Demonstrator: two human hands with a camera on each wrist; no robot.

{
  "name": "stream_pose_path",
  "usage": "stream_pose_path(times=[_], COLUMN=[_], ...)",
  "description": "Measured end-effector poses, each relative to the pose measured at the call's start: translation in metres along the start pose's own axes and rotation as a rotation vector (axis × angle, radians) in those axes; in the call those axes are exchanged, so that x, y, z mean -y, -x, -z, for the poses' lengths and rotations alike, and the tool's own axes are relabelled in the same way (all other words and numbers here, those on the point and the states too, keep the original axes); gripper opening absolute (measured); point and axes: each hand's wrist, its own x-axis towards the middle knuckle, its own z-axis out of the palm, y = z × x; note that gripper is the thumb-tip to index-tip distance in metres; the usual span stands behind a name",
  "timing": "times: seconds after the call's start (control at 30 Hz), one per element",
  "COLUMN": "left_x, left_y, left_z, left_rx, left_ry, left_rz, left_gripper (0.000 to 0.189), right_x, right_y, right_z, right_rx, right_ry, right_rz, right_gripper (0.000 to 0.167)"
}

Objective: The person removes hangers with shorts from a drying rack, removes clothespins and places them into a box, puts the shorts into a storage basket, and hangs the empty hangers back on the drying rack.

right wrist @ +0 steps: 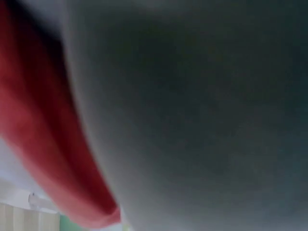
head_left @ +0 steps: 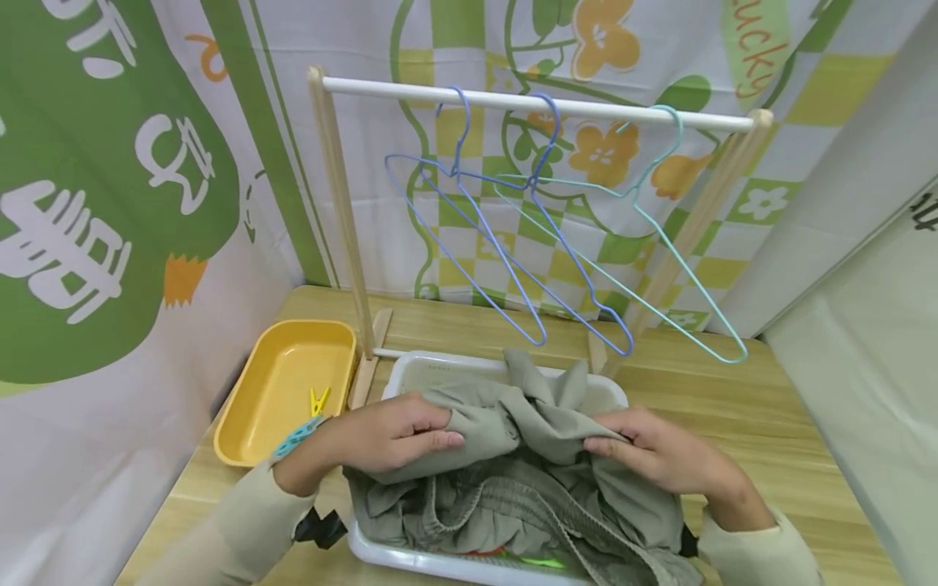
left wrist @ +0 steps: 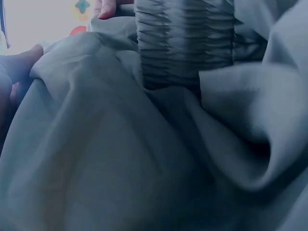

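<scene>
Grey-green pants (head_left: 484,439) with a gathered elastic waistband (left wrist: 185,41) lie bunched over a white basket (head_left: 388,553). My left hand (head_left: 392,431) pinches the cloth on the left side, thumb on top. On the right side my right hand (head_left: 652,448) pinches another fold between thumb and fingers. Folds hide some of the fingertips. In the left wrist view the pants (left wrist: 96,134) fill most of the picture. Blurred dark cloth (right wrist: 192,120) covers the right wrist view, beside a red cloth (right wrist: 43,125).
Behind the basket stands a rack with a white rod (head_left: 498,99). Two blue hangers (head_left: 469,244) and a mint hanger (head_left: 681,268) hang from it. At left sits a yellow tray (head_left: 234,423) with a yellow clothespin (head_left: 318,400) and blue clothespins (head_left: 296,436). Printed curtains (head_left: 352,49) surround the wooden table (head_left: 762,423).
</scene>
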Motion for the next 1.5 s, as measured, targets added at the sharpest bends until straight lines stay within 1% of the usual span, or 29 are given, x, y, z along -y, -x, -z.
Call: stream_pose_path(times=[0.1, 0.2, 0.27, 0.33, 0.4, 0.47, 0.57, 0.63, 0.77, 0.9, 1.0, 1.1, 1.2, 1.37, 1.5], left_x=[-0.008, -0.015, -0.016, -0.015, -0.012, -0.007, -0.001, 0.004, 0.018, 0.035, 0.045, 0.055, 0.064, 0.070, 0.072], left_y=[0.003, 0.006, 0.007, 0.007, 0.007, 0.006, 0.004, 0.002, -0.001, -0.002, -0.004, -0.006, -0.008, -0.010, -0.010], left_z=[-0.004, -0.007, -0.009, -0.010, -0.011, -0.011, -0.009, -0.006, -0.003, -0.002, -0.002, -0.003, -0.004, -0.007, -0.008], left_rx=[0.060, 0.135, 0.192, 0.227, 0.236, 0.220, 0.185, 0.165, 0.150, 0.194, 0.240, 0.277, 0.322, 0.375, 0.398], left_ry=[0.008, 0.018, 0.028, 0.022, 0.003, -0.020, -0.045, -0.081, -0.164, -0.181, -0.178, -0.179, -0.199, -0.222, -0.206], left_rz=[-0.043, -0.091, -0.112, -0.117, -0.106, -0.076, -0.004, 0.054, 0.156, 0.242, 0.284, 0.305, 0.311, 0.330, 0.347], left_gripper=[0.045, 0.044, 0.043, 0.042, 0.042, 0.042, 0.042, 0.042, 0.040, 0.037, 0.036, 0.036, 0.035, 0.035, 0.033], right_x=[0.003, 0.005, 0.006, 0.007, 0.007, 0.006, 0.003, 0.000, -0.008, -0.015, -0.020, -0.025, -0.027, -0.033, -0.036], right_y=[-0.002, -0.004, -0.005, -0.005, -0.006, -0.005, -0.004, -0.003, 0.000, 0.003, 0.005, 0.002, -0.002, -0.009, -0.009], right_z=[-0.004, -0.008, -0.009, -0.009, -0.009, -0.007, -0.004, -0.001, 0.006, 0.010, 0.012, 0.011, 0.010, 0.005, 0.003], right_rx=[0.102, 0.228, 0.283, 0.323, 0.338, 0.327, 0.296, 0.259, 0.204, 0.193, 0.201, 0.218, 0.246, 0.291, 0.299], right_ry=[-0.081, -0.150, -0.150, -0.161, -0.165, -0.172, -0.182, -0.160, -0.104, -0.042, 0.021, 0.071, 0.089, 0.091, 0.099], right_rz=[0.089, 0.190, 0.224, 0.224, 0.205, 0.132, 0.034, -0.024, -0.101, -0.220, -0.268, -0.297, -0.332, -0.382, -0.391], right_gripper=[0.033, 0.034, 0.034, 0.033, 0.032, 0.030, 0.029, 0.028, 0.032, 0.032, 0.031, 0.026, 0.022, 0.018, 0.015])
